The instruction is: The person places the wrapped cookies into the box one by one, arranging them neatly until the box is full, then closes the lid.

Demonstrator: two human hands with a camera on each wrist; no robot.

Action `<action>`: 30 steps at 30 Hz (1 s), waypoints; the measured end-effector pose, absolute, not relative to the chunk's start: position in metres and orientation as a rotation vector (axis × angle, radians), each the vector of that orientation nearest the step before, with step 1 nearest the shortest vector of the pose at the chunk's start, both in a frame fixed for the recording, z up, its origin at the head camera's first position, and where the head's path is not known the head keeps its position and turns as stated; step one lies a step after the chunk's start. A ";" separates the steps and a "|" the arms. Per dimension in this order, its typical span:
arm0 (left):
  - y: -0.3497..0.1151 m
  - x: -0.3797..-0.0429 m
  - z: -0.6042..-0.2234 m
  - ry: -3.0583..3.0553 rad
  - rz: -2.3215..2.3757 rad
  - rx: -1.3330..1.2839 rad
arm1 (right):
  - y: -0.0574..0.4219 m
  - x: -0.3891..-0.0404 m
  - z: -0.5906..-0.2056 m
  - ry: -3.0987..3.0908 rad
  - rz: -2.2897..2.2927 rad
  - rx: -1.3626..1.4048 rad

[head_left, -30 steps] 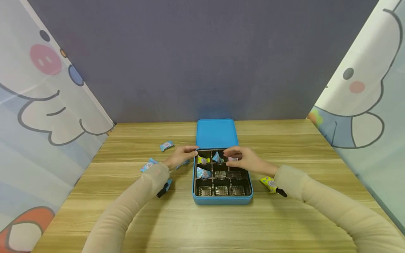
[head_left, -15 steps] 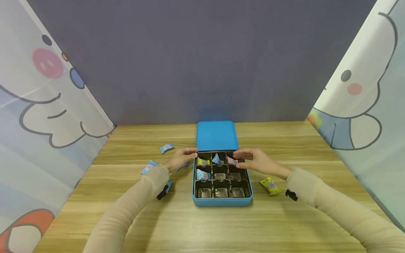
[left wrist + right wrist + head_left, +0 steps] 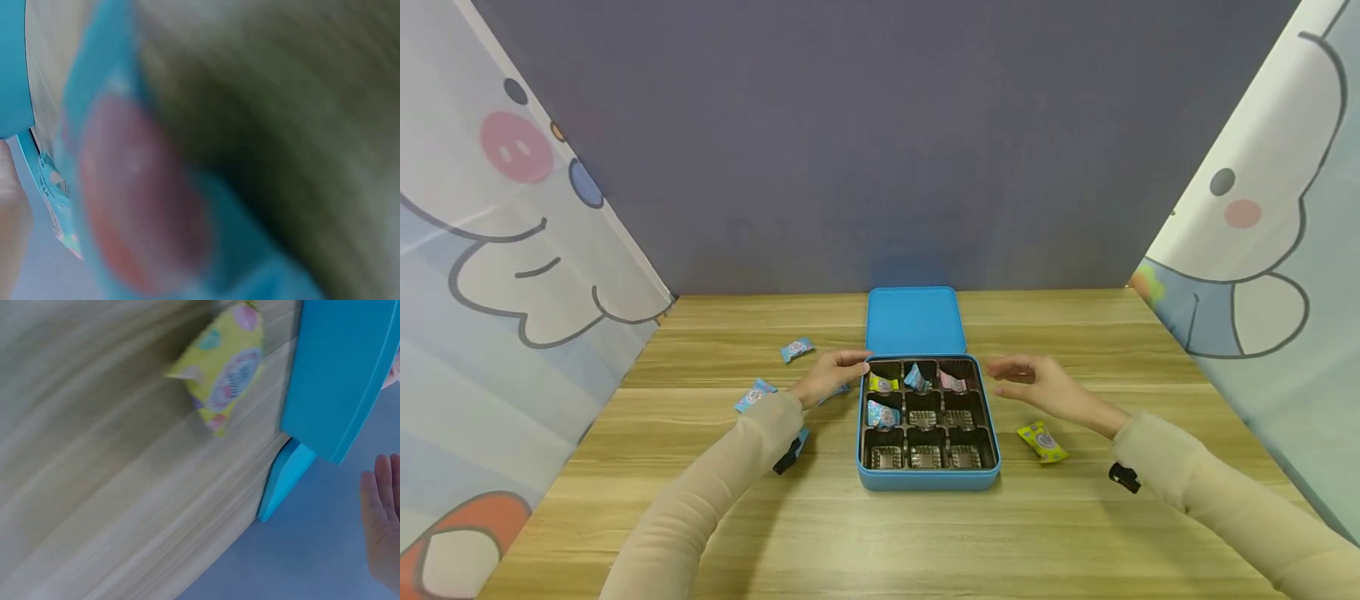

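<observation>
A blue box (image 3: 928,481) holds a dark divided tray. In its back row lie a yellow wrapped candy (image 3: 883,383), a blue wrapped candy (image 3: 916,377) and a pink wrapped candy (image 3: 952,382). Another blue candy (image 3: 882,414) sits in the middle row's left compartment. My left hand (image 3: 830,377) touches the box's back left corner with extended fingers. Just right of the box, my right hand (image 3: 1048,387) hovers with relaxed fingers and holds nothing. Below it, a yellow candy (image 3: 1042,442) lies on the table; the right wrist view shows that yellow candy (image 3: 228,369) closely.
The blue lid (image 3: 915,321) lies behind the box. Left of the box, several blue candies lie on the wooden table (image 3: 925,542), among them one blue candy (image 3: 797,349) at the back and another candy (image 3: 754,395) near my left sleeve. A grey panel (image 3: 880,150) stands behind.
My right hand has moved rightward from over the back right compartment to outside the box, uncovering the pink candy. The left hand has stayed at the box corner.
</observation>
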State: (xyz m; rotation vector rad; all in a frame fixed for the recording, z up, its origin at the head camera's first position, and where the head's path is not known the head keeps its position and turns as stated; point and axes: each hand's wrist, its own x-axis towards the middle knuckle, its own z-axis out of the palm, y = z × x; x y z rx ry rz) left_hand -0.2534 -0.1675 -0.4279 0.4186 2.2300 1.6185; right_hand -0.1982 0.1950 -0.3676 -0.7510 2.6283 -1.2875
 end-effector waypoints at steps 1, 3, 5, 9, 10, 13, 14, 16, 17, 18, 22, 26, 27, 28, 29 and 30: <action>-0.167 -0.254 -0.428 2.228 1.621 0.424 | 0.197 -0.198 -0.369 2.633 -1.280 -0.753; -0.167 -0.255 -0.428 2.223 1.628 0.427 | 0.203 -0.196 -0.370 2.635 -1.265 -0.750; -0.168 -0.255 -0.428 2.221 1.630 0.427 | 0.208 -0.194 -0.372 2.626 -1.250 -0.747; -0.168 -0.253 -0.428 2.230 1.628 0.428 | 0.218 -0.188 -0.371 2.610 -1.202 -0.725; -0.168 -0.253 -0.427 2.235 1.624 0.432 | 0.221 -0.187 -0.370 2.610 -1.183 -0.721; -0.167 -0.252 -0.428 2.239 1.627 0.427 | 0.228 -0.185 -0.368 2.619 -1.138 -0.713; -0.167 -0.253 -0.428 2.239 1.628 0.424 | 0.230 -0.184 -0.368 2.622 -1.130 -0.714; -0.167 -0.253 -0.429 2.235 1.632 0.415 | 0.234 -0.184 -0.368 2.636 -1.116 -0.722; -0.168 -0.253 -0.430 2.231 1.636 0.409 | 0.236 -0.184 -0.369 2.648 -1.106 -0.727; -0.168 -0.253 -0.430 2.231 1.638 0.406 | 0.238 -0.184 -0.370 2.660 -1.096 -0.728; -0.168 -0.253 -0.430 2.231 1.644 0.421 | 0.241 -0.184 -0.374 2.727 -0.995 -0.737; -0.168 -0.253 -0.428 2.235 1.635 0.430 | 0.243 -0.182 -0.378 2.793 -0.867 -0.740; -0.168 -0.252 -0.428 2.236 1.633 0.431 | 0.243 -0.182 -0.379 2.805 -0.839 -0.746; -0.168 -0.252 -0.428 2.236 1.629 0.432 | 0.244 -0.181 -0.380 2.817 -0.815 -0.749; -0.168 -0.252 -0.428 2.237 1.628 0.428 | 0.244 -0.181 -0.380 2.830 -0.795 -0.747; -0.168 -0.252 -0.428 2.240 1.626 0.427 | 0.244 -0.180 -0.381 2.845 -0.769 -0.740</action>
